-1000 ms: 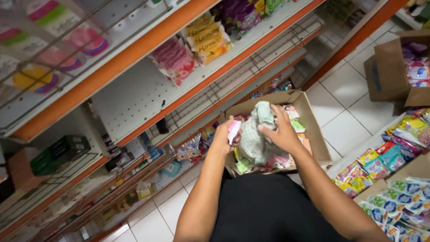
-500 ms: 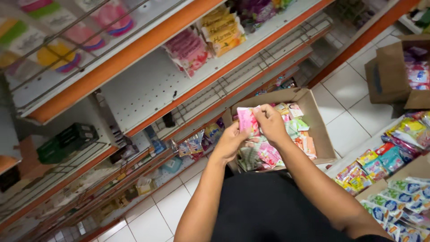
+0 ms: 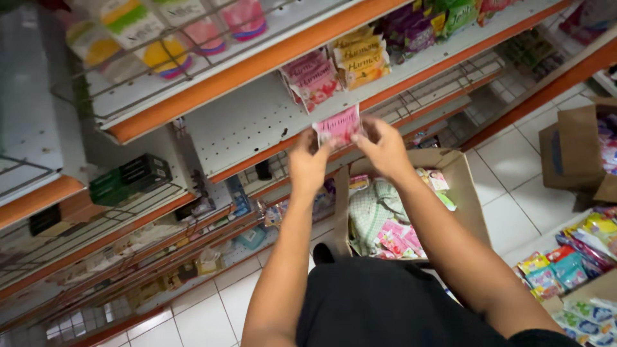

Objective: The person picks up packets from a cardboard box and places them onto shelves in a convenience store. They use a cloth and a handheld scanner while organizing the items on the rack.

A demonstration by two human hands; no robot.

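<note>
Both hands are up in front of the shelf, and a small pink packet sits right between them. The left hand pinches the packet's left edge with bent fingers, and the right hand pinches its right edge the same way, so the packet is held flat and faces the person. The packet is in the air, just below a bunch of other pink packets that stand on the white shelf with the orange edge. Beside those stand some yellow packets. Under the hands, down on the tiled floor, sits an open cardboard box. Inside the box lie more pink packets and a pale green checked bundle. Off to the right is another cardboard box, and near it lie heaps of colourful packets.
</note>
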